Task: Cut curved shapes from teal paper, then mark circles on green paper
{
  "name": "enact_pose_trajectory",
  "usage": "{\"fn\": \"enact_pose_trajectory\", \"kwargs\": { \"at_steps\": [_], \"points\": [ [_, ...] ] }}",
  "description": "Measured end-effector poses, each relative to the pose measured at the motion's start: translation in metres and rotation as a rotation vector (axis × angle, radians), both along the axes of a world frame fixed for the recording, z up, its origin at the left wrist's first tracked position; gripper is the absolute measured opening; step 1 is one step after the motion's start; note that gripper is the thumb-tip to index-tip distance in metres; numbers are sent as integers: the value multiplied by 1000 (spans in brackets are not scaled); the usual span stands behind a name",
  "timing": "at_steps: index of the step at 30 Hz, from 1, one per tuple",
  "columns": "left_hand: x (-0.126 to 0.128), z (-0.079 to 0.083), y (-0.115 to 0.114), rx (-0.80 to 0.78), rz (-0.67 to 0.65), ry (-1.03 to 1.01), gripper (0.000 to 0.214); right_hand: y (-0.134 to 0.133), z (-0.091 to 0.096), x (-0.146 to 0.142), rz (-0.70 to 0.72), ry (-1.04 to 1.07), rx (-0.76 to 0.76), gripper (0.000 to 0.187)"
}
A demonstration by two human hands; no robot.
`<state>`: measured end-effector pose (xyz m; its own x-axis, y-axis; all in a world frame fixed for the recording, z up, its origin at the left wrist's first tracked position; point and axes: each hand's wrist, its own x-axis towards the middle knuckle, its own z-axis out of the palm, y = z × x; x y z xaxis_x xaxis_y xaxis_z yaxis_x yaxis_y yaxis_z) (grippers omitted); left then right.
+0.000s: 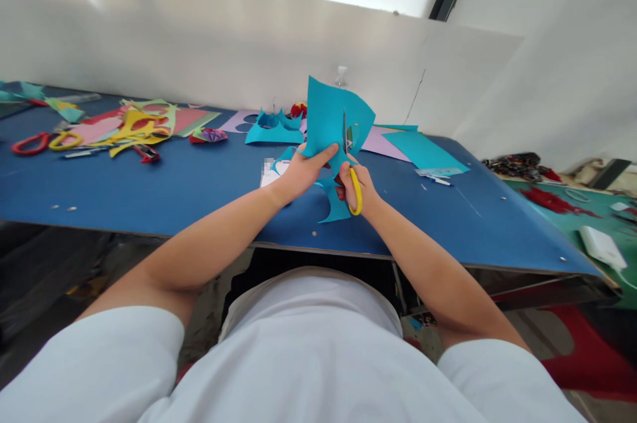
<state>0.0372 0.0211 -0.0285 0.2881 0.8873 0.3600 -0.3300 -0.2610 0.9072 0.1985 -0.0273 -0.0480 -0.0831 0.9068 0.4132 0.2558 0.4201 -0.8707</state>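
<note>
My left hand [309, 167] grips a sheet of turquoise paper [326, 114], thumb pressed on its near face. Yellow-handled scissors [356, 192] are in my right hand [361, 180], and their blades rise along the sheet, which has a cut in it. From below the hands hangs a curved strip of the same turquoise paper [334, 204]. On the table behind the left hand lies turquoise scrap with rounded cut-outs [273, 131]. A white item [269, 174] sits partly hidden by the left wrist.
Colourful paper scraps [142, 124] cover the blue table [209, 187] at left, beside red-handled scissors [30, 144]. A folded paper piece [208, 135] lies nearer the middle. Lilac and turquoise sheets [428, 151] and a pen [438, 180] are at right. A white wall [199, 44] stands behind.
</note>
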Motion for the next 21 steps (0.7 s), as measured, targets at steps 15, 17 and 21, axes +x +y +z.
{"fn": "enact_pose_trajectory", "kwargs": {
  "at_steps": [15, 17, 21],
  "points": [
    [0, 0, 2, 0, -52, -34, 57, 1, -1, -4, -5, 63, 15, 91],
    [1, 0, 3, -5, -43, -40, 57, 3, -4, -3, -14, 70, 8, 92],
    [2, 1, 2, -7, -49, -59, 55, 5, -6, -3, -24, 94, -24, 91]
  ]
}}
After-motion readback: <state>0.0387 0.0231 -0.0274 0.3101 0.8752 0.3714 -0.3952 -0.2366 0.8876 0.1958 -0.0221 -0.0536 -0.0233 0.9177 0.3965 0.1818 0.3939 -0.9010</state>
